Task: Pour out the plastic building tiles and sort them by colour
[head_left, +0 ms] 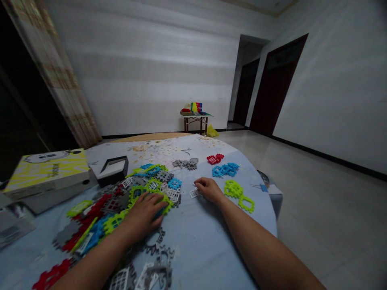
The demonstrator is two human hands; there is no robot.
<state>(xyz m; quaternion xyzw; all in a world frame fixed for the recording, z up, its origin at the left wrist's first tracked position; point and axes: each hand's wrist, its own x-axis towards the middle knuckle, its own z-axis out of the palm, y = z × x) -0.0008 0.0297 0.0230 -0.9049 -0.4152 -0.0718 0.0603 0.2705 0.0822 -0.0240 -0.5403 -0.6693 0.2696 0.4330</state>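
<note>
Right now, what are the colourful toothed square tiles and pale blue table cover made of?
Colourful toothed square tiles: likely moulded plastic, matte, with crisp cut-out lattices. Pale blue table cover: probably cloth or vinyl; it drapes over the edge.

Dim light all round, with a cool bluish cast over the table cloth [196,241]. Far beyond both hands the white wall [151,72] shows faint horizontal bands, light and dark. Left of the left hand [145,215], the opening beside the curtain [57,76] drops to near black. Only soft, weak shadows sit under that hand and the right hand [208,189]. Right of the right hand the floor [317,193] carries a dull sheen. Curtain and dark doors [272,92] lean inward, bent by the wide lens. Plastic pieces [99,225] beside the left hand look grainy, and those nearest the bottom edge are smeared.
</note>
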